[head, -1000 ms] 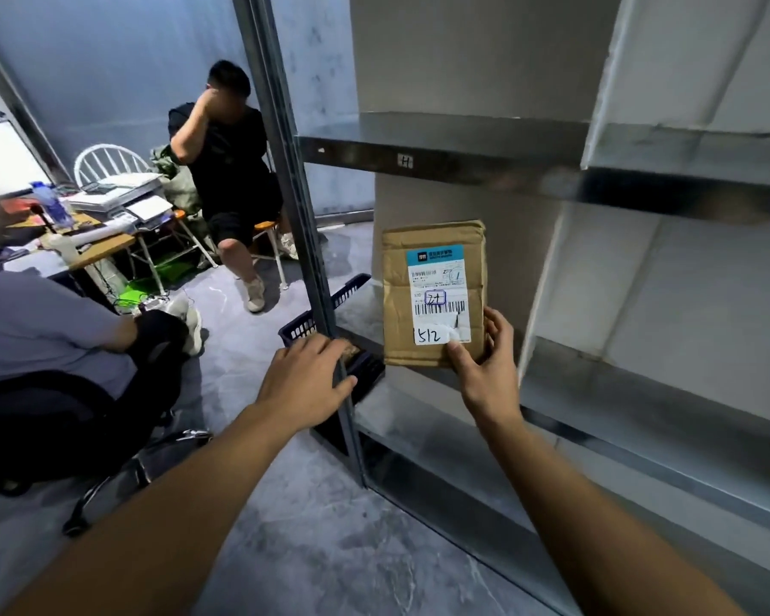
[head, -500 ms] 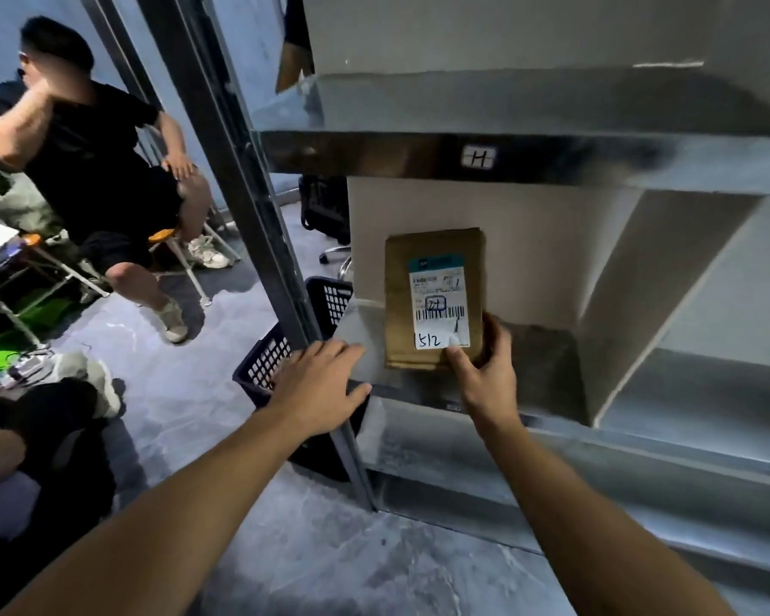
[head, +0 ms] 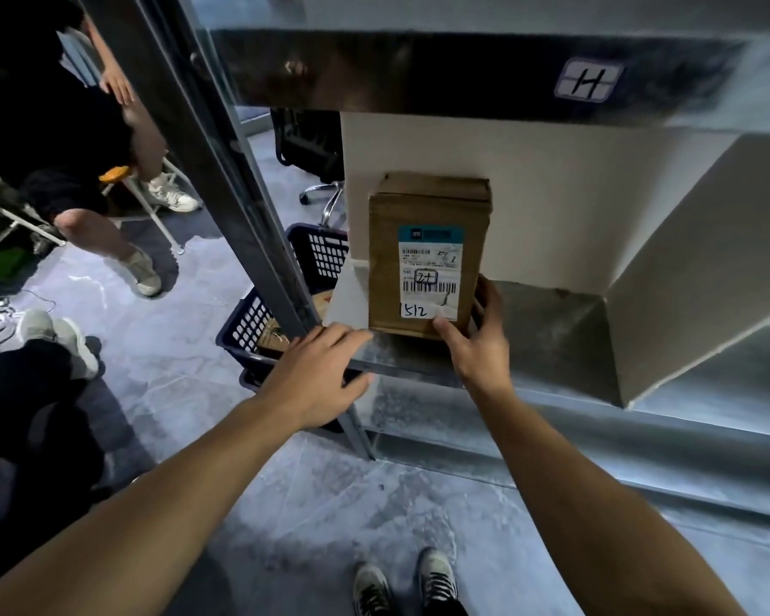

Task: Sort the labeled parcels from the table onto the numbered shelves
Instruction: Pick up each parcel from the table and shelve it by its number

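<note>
i see brown cardboard parcel with white printed label [head: 430, 255] upright on grey metal shelf [head: 552, 335], against back wall. right hand [head: 479, 340] pinches its lower right corner. left hand [head: 319, 375] flat, open, empty on shelf edge. parcel looks light, stiff; grip edges.

One parcel [head: 430, 255]; two hands [head: 316, 375] [head: 481, 344]; one blue basket [head: 281, 304]; one H label [head: 589, 80]
</note>
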The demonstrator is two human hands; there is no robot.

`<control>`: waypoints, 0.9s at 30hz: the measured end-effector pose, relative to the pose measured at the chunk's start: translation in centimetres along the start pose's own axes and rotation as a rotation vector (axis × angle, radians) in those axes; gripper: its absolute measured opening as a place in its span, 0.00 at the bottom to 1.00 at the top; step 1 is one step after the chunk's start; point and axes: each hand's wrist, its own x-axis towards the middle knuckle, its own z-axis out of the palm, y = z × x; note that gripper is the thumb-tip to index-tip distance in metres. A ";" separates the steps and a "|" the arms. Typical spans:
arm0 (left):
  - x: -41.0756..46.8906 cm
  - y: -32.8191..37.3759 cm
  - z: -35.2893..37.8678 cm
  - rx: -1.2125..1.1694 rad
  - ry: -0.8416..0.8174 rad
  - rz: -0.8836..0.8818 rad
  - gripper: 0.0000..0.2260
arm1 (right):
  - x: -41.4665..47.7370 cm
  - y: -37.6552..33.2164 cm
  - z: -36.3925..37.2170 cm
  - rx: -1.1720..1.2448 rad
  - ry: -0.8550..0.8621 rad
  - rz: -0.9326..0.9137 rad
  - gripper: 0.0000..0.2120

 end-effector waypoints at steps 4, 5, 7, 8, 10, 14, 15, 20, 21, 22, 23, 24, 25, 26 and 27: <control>-0.5 -0.5 0.0 -0.030 0.004 0.004 0.25 | 0.2 -0.2 -0.4 0.005 -0.063 -0.004 0.37; -0.6 -0.6 0.1 -0.030 0.007 0.004 0.25 | 0.1 -0.2 -0.4 -0.005 -0.066 -0.005 0.36; -1.0 -1.0 0.4 -0.019 0.011 -0.001 0.25 | 0.0 -0.1 -0.5 -0.014 -0.064 -0.006 0.34; -1.1 -1.1 0.5 -0.013 0.011 -0.006 0.25 | 0.0 -0.1 -0.5 -0.013 -0.061 -0.004 0.34; -1.3 -1.1 0.6 -0.009 0.013 -0.018 0.25 | -0.2 0.0 -0.4 -0.012 -0.057 -0.005 0.33; -1.6 -0.9 0.7 -0.012 0.020 -0.038 0.25 | -0.7 0.3 -0.2 -0.010 -0.064 -0.003 0.32; -1.8 -0.9 0.7 -0.015 0.020 -0.044 0.25 | -0.8 0.5 -0.1 -0.006 -0.067 0.002 0.32; -2.4 -0.7 0.8 -0.009 0.014 -0.052 0.26 | -0.4 0.7 0.3 -0.001 -0.073 0.040 0.29; -2.5 -0.7 0.9 -0.009 0.013 -0.057 0.26 | -0.1 0.6 0.4 -0.006 -0.067 0.043 0.29; -2.6 -0.7 0.9 -0.010 0.010 -0.064 0.26 | 0.1 0.5 0.5 -0.008 -0.062 0.048 0.29; -2.7 -0.7 1.0 -0.010 0.007 -0.072 0.26 | 0.4 0.4 0.6 -0.007 -0.059 0.056 0.29; -2.8 -0.7 1.1 -0.007 0.005 -0.077 0.26 | 0.7 0.4 0.8 -0.007 -0.062 0.066 0.29; -2.9 -0.6 1.1 -0.005 0.005 -0.081 0.26 | 1.0 0.6 0.9 -0.010 -0.067 0.073 0.29; -3.0 -0.5 1.2 -0.005 0.007 -0.084 0.26 | 1.2 0.6 1.1 -0.015 -0.073 0.080 0.30; -3.1 -0.4 1.2 -0.008 0.011 -0.086 0.26 | 1.3 0.6 1.2 -0.018 -0.079 0.086 0.30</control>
